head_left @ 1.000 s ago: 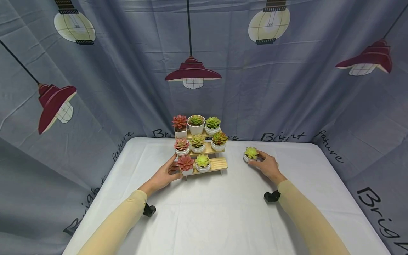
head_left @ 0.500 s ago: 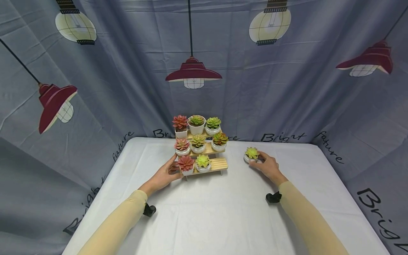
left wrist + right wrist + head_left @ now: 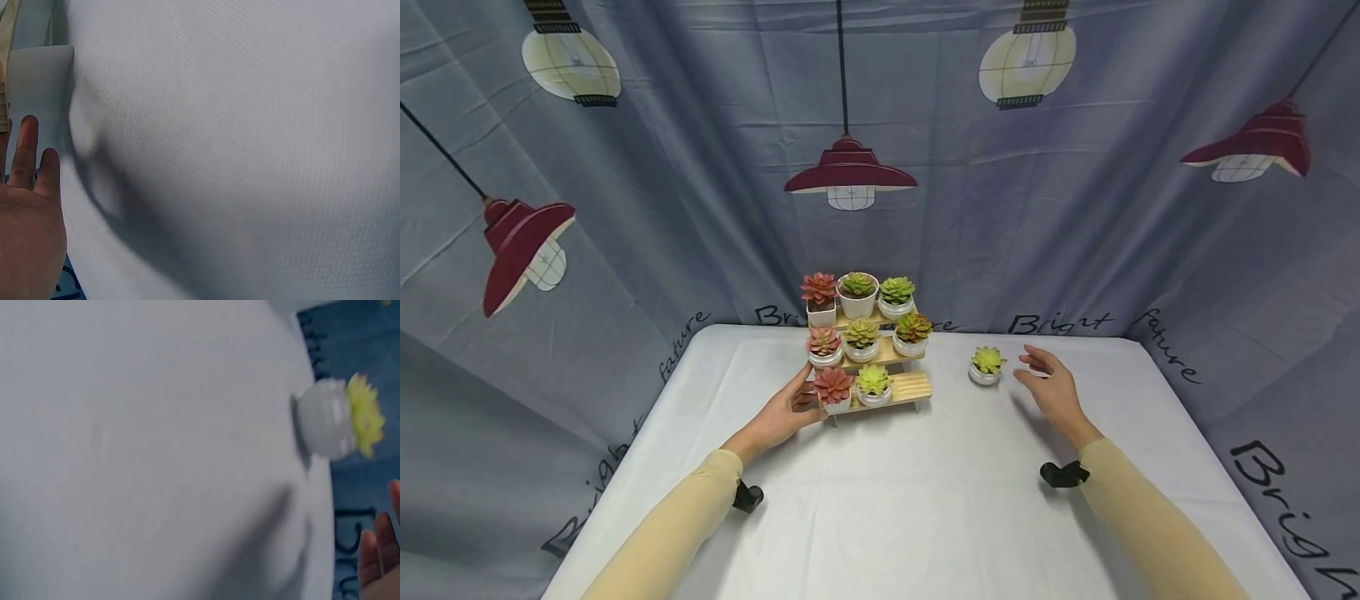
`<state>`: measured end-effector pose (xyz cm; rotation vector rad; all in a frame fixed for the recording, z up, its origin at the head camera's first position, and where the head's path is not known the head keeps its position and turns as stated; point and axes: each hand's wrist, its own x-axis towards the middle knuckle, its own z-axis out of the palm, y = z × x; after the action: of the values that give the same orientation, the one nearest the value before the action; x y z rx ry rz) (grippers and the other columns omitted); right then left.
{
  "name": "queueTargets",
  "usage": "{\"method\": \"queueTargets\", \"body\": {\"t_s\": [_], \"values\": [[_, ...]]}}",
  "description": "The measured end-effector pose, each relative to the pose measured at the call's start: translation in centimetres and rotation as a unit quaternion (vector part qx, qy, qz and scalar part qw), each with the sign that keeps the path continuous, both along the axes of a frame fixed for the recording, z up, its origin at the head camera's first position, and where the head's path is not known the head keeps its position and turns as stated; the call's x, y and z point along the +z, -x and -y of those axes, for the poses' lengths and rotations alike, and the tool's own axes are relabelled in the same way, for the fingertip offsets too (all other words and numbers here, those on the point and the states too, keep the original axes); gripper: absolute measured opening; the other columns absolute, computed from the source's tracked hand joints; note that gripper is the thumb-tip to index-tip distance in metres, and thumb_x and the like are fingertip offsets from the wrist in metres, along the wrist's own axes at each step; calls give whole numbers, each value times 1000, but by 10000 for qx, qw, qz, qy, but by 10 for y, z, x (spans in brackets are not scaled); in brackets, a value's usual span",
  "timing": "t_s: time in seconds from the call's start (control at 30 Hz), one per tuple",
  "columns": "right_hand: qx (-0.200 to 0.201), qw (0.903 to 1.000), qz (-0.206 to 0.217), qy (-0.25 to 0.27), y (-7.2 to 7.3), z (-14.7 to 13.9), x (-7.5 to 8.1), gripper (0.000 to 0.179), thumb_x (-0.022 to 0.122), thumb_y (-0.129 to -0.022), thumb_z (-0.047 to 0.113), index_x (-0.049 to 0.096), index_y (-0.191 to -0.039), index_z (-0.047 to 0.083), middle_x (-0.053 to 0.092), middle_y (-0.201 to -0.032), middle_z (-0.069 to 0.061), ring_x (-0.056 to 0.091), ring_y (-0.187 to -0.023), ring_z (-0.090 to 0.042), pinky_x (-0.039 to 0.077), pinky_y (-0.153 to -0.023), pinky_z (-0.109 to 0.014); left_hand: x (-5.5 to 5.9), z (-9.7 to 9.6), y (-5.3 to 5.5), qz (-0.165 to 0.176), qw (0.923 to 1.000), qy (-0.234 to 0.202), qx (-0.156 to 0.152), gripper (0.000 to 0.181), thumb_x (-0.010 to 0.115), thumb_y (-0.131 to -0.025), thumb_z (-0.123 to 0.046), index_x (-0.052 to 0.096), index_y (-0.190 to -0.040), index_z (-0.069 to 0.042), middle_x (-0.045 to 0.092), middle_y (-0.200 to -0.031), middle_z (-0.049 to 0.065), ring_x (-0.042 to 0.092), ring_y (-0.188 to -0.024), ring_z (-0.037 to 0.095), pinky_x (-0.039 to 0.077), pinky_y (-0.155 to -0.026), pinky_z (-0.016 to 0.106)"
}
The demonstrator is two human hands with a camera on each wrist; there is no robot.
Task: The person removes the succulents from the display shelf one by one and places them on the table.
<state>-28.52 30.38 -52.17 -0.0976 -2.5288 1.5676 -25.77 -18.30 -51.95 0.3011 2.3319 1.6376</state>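
Yellow-green succulent (image 3: 987,365) stands upright on the counter (image 3: 925,500), near its far edge; a broad stretch of cloth (image 3: 250,125) lies in front, and a gap separates it from the stepped stand (image 3: 912,384). The right hand (image 3: 1051,386) is just beside it but apart, fingers loosely parted. The left hand (image 3: 781,417), thumb and fingers wide, touches the stand's left end. The pot (image 3: 325,419) is round and white, the leaves (image 3: 365,415) pointed, the stand ribbed pale wood, the cloth finely woven.
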Motion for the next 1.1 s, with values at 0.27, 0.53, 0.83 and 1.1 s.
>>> {"method": "queueTargets", "body": {"t_s": [0.27, 0.53, 0.83, 1.1], "values": [[-86, 9977, -667, 24, -17, 19, 26, 53, 68, -100, 19, 53, -150, 9, 62, -137, -15, 49, -131, -29, 40, -97, -28, 1, -2, 1, -29, 10000, -40, -52, 100, 75, -96, -14, 7, -167, -26, 46, -149, 15, 48, -136, 33, 39, -112, 52], [696, 9918, -1031, 307, -32, 51, 32, 49, 71, -98, 9, 57, -144, 6, 64, -134, -17, 51, -126, -34, 42, -98, -40, 1, -3, 0, 76, 10000, -54, -8, 101, 77, -95, -21, 7, -167, -27, 42, -151, 17, 47, -136, 34, 40, -112, 52], [1438, 9855, -890, 167, -50, 89, 26, 53, 77, -95, 16, 59, -144, 18, 63, -135, -7, 49, -127, -30, 39, -102, -59, -1, -1, -2, 73, 9999, -140, -43, 101, 77, -95, -19, 6, -167, -29, 44, -149, 16, 50, -134, 32, 44, -108, 50], [1739, 9821, -713, -62, -54, 115, 23, 61, 80, -92, 20, 56, -148, 17, 59, -140, -4, 46, -130, -28, 39, -104, -55, -2, 2, -2, -78, 9998, -185, -62, 103, 79, -92, -19, 8, -167, -24, 49, -144, 16, 53, -129, 32, 44, -107, 49]]}}
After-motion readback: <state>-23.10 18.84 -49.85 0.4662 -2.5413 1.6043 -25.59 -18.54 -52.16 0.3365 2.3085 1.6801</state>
